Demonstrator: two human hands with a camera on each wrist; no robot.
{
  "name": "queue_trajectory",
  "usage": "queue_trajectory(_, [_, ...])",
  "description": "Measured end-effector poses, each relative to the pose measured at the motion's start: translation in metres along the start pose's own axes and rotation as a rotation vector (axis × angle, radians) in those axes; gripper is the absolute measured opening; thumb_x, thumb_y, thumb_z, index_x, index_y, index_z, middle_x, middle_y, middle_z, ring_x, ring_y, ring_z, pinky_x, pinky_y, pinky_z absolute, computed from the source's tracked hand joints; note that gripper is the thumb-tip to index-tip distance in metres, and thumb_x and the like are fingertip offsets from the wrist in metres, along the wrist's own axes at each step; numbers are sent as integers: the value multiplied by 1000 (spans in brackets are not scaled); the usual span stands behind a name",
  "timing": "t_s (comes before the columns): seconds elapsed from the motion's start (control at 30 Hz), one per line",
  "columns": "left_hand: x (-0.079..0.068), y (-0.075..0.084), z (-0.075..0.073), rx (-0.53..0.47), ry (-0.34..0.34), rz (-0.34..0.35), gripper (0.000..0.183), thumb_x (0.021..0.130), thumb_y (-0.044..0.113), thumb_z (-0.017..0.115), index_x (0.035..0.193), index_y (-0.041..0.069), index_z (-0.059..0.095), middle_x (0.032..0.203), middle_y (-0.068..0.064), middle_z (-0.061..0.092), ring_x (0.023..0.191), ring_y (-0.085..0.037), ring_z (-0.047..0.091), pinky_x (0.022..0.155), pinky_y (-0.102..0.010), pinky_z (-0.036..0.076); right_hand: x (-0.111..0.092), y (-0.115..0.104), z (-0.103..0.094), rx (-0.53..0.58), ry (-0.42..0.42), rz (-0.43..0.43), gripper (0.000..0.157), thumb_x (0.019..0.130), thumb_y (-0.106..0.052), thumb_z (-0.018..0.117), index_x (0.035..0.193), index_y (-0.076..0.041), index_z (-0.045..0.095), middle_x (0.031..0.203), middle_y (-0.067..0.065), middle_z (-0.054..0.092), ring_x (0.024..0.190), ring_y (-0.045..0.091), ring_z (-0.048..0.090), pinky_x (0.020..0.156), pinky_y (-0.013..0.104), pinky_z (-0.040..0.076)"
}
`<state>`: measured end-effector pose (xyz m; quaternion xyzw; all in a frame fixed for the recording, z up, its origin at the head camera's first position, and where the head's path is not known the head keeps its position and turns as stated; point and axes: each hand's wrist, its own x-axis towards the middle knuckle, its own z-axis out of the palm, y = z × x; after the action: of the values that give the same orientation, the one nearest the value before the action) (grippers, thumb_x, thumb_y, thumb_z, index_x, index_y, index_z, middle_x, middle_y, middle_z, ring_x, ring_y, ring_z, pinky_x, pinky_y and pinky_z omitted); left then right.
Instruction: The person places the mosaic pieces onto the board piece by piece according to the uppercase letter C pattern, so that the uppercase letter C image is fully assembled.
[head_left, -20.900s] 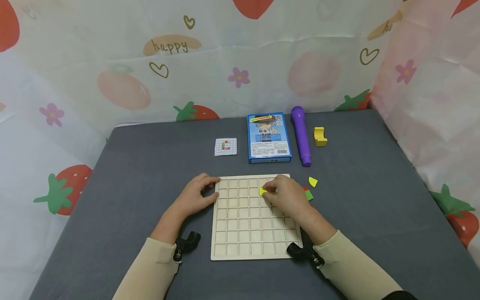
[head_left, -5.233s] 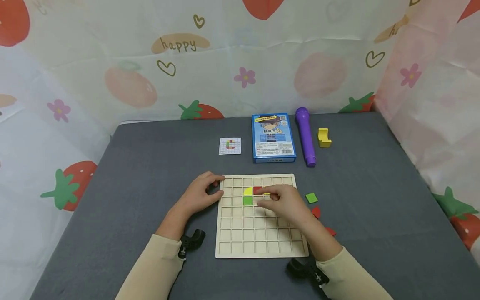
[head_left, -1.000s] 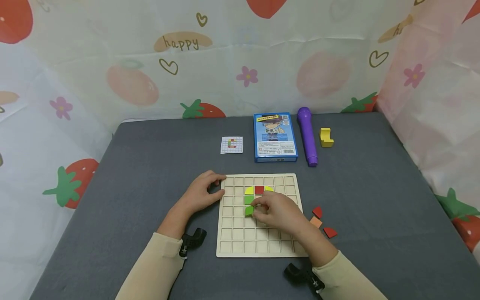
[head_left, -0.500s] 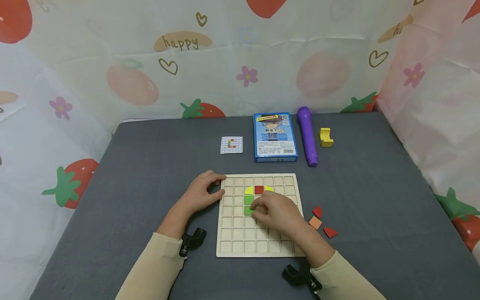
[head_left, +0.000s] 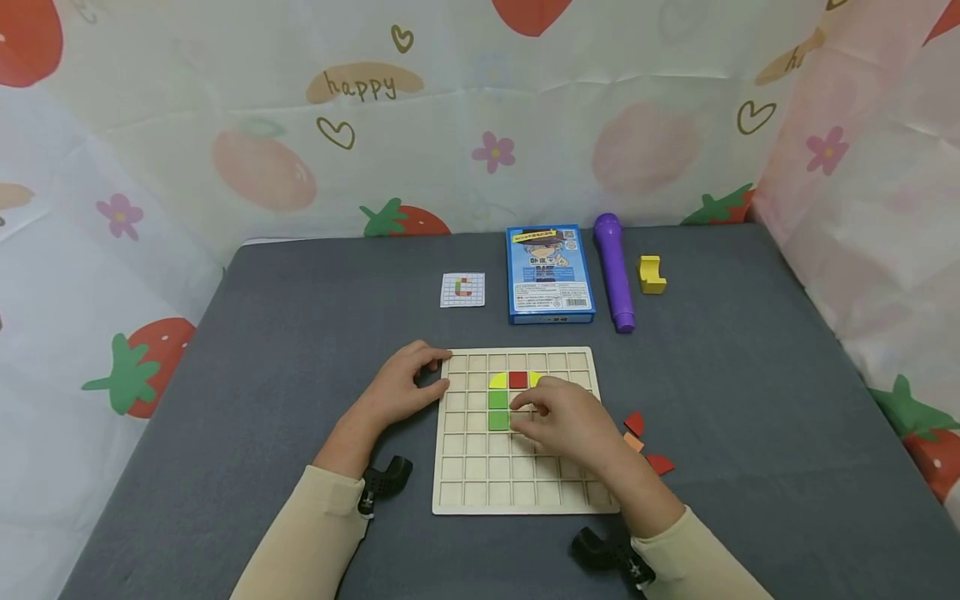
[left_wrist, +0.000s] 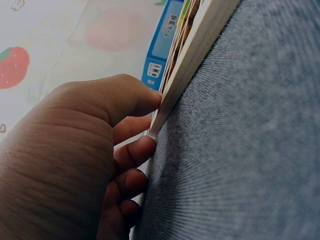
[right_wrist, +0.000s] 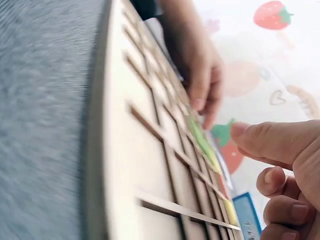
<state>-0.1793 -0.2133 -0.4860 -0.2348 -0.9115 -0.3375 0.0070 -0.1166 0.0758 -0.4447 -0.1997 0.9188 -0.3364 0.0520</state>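
A pale wooden grid board [head_left: 480, 492] lies on the dark table. My left hand [head_left: 397, 386] rests at its upper left edge, thumb and fingertips touching the side; the left wrist view shows the thumb [left_wrist: 142, 102] against the edge. Over the middle of the board is my right hand [head_left: 566, 421], thumb and index finger parted with nothing between them. Just left of those fingertips, two green square tiles [head_left: 498, 410] sit one below the other in the grid. Above them a yellow rounded tile [head_left: 498, 381], a red square tile [head_left: 518, 380] and another yellow tile [head_left: 535, 378] form a row, the last partly hidden.
Right of the board lie two red rounded tiles [head_left: 660, 464] and an orange square tile [head_left: 633, 442], partly behind my right wrist. Farther back are a pattern card [head_left: 462, 290], a blue box [head_left: 551, 275], a purple microphone-shaped stick [head_left: 615, 273] and a yellow block [head_left: 652, 275].
The lower green tile, tilted in my right fingers a second ago, now lies flat in its cell. My right hand has let go and drawn slightly right. The left hand stays put.
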Motion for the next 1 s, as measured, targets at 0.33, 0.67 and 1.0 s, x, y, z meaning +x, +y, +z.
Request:
queue_trajectory(0.33, [0, -2, 1, 0, -7, -14, 38, 94, 17, 75, 131, 8, 69, 98, -1, 56, 81, -18, 46, 75, -38, 40, -16, 10, -29, 97, 61, 16, 19, 89, -18, 82, 108, -13, 80, 77, -4, 48, 76, 16, 47, 64, 35, 40])
queue_trajectory(0.67, [0, 0, -1, -1, -10, -20, 39, 95, 18, 74, 132, 8, 69, 98, -1, 56, 81, -17, 45, 75, -39, 40, -30, 35, -55, 151, 94, 116, 28, 91, -18, 81, 117, -8, 77, 82, 1, 50, 69, 19, 46, 58, 33, 38])
queue_trajectory(1.0, [0, -2, 2, -4, 16, 13, 38, 93, 16, 74, 129, 6, 70, 97, -1, 56, 80, -17, 45, 73, -38, 40, -46, 57, -75, 150, 42, 251, 34, 94, -23, 77, 124, -8, 74, 88, 5, 50, 72, 22, 46, 58, 32, 37])
